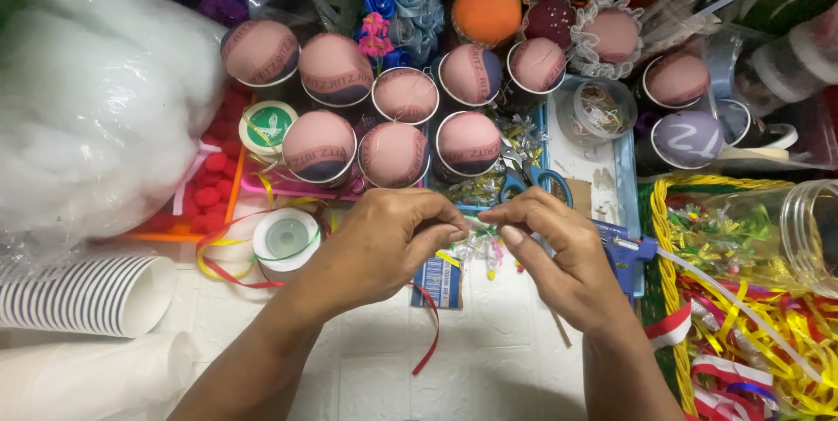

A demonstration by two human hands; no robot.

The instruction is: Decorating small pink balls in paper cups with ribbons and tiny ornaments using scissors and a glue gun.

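Note:
My left hand [384, 242] and my right hand [554, 251] meet at the middle, fingertips pinched together on a small thin ribbon piece [476, 222] held between them. Under the hands lie shiny little decorations [480, 253] and a blue card [436, 281]. A red ribbon strip [429, 338] curls on the white surface below. Beyond the hands stand several cups topped with pink fabric domes [393, 155].
A blue glue gun [630, 255] lies right of my right hand. Blue-handled scissors [537, 178] sit behind it. A yellow basket [665, 238] of ribbons is at right. Stacked striped paper cups [87, 294], a ribbon spool [286, 238] and white stuffing [96, 98] are at left.

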